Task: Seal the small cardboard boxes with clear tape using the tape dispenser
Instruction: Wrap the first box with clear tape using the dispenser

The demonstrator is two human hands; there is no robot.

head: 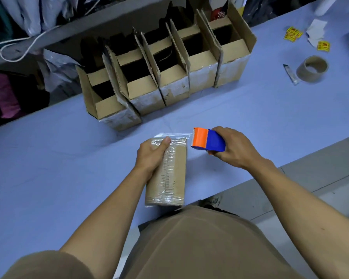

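Our left hand [152, 156] curls over the far end of the small cardboard box [166, 174], thumb pressed on its top and fingers wrapped down the left side. Our right hand [233, 149] is closed around the blue body of the tape dispenser [209, 140], orange head toward the box, just beside its far right corner. A strip of clear tape [173, 135] runs from the dispenser head across the box's far end, apparently not yet cut.

The risk we see: if we pull away without tension the tape could wrinkle, fold onto itself or lift off the box. If the left hand slackens, the box may slide on the desk [48, 168].

The box lies near the desk's front edge. A row of open cartons [165, 73] stands along the far edge, a spent tape core [312, 69] toward the right corner.
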